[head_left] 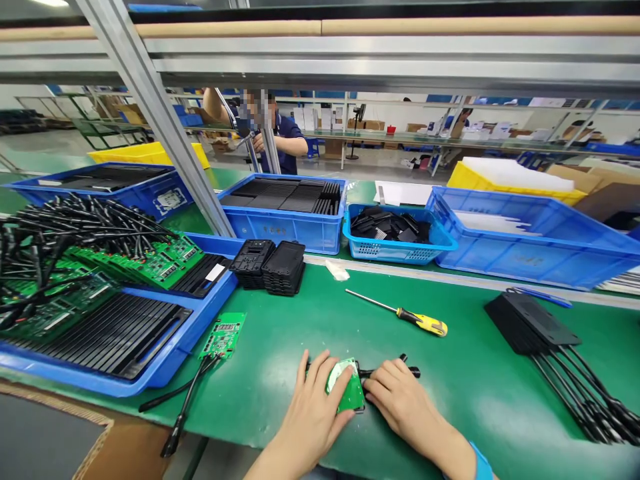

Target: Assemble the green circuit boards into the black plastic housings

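Observation:
My left hand (316, 395) lies over a green circuit board (354, 393) near the front of the table, its thumb and fingers holding the board. A black rim, seemingly a plastic case, shows under the board's right edge. Close beside it, my right hand (395, 393) has its fingers bent around the black cable (369, 373) at that edge. The fingertips are partly hidden. Black cable ends (414, 371) stick out beyond the right hand. Farther left lies another circuit board (223, 335) with black cables attached.
A yellow-black screwdriver (423, 323) lies ahead of my hands. Stacked black cases (284, 268) stand behind, left. A blue tray (165, 373) holds boards and cables at left. Cased units with cables (535, 323) lie right. Blue bins (285, 230) line the back; a person (287, 133) works beyond.

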The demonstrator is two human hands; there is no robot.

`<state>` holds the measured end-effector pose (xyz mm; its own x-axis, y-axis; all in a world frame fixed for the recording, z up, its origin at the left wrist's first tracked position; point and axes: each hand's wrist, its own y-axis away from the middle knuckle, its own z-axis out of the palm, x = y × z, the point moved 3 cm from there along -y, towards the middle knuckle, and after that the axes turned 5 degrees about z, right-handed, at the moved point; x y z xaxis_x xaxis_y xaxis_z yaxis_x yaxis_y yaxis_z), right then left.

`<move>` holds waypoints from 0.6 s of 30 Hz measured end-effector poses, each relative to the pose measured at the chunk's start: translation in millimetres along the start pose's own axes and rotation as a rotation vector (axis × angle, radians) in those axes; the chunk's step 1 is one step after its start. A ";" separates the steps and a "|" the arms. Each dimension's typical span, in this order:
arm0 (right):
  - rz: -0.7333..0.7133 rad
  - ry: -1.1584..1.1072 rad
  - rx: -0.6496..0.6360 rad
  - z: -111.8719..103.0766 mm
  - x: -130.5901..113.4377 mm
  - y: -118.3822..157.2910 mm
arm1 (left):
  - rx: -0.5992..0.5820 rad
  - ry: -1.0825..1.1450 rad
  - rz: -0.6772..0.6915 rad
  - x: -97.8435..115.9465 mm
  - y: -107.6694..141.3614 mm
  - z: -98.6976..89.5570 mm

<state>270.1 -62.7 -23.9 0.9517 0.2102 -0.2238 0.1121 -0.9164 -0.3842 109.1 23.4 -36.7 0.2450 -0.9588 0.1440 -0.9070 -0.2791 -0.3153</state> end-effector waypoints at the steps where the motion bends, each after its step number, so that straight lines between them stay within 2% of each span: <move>1: -0.005 0.002 -0.001 0.6 0.1 1.0 | -0.012 -0.011 0.006 -0.7 -0.3 1.3; 8: -0.125 0.175 0.017 2.7 -7.9 1.2 | -0.022 -0.030 0.084 -5.7 -6.6 4.2; 13: -0.213 0.176 0.019 2.4 -8.8 -2.7 | -0.026 0.044 0.116 -9.6 -9.4 2.8; 15: -0.190 0.114 -0.021 -0.7 -3.4 -3.8 | -0.024 0.053 0.100 -10.7 -9.5 3.0; 18: -0.056 -0.069 -0.191 -7.0 9.1 -5.8 | -0.034 0.073 0.082 -11.0 -9.1 3.9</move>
<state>280.1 -57.9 -17.4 0.9214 0.2794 -0.2703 0.2227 -0.9493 -0.2220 116.0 36.3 -39.1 0.1451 -0.9714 0.1879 -0.9345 -0.1969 -0.2966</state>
